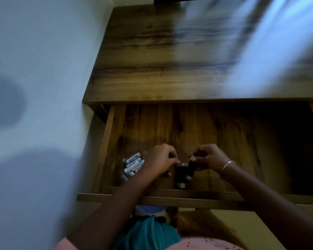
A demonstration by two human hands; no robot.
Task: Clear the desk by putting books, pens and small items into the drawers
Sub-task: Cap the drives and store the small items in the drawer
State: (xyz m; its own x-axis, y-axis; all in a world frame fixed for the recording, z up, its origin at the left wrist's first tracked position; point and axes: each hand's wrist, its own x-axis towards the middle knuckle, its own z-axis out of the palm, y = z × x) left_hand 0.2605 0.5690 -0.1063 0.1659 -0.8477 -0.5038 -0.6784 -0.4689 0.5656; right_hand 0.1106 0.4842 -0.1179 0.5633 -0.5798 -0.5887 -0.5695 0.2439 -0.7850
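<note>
Both hands are down in the open drawer [116, 141]. The left hand [161, 159] and the right hand [210, 157] pinch at two dark cylinders [185, 173] near the drawer's front edge. A clear packet of white batteries [133, 164] lies just left of them. The wooden tabletop [152, 60] above is blurred.

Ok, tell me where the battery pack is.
In the head view, the battery pack lies in the open drawer's front left corner, just left of the left hand.
</note>
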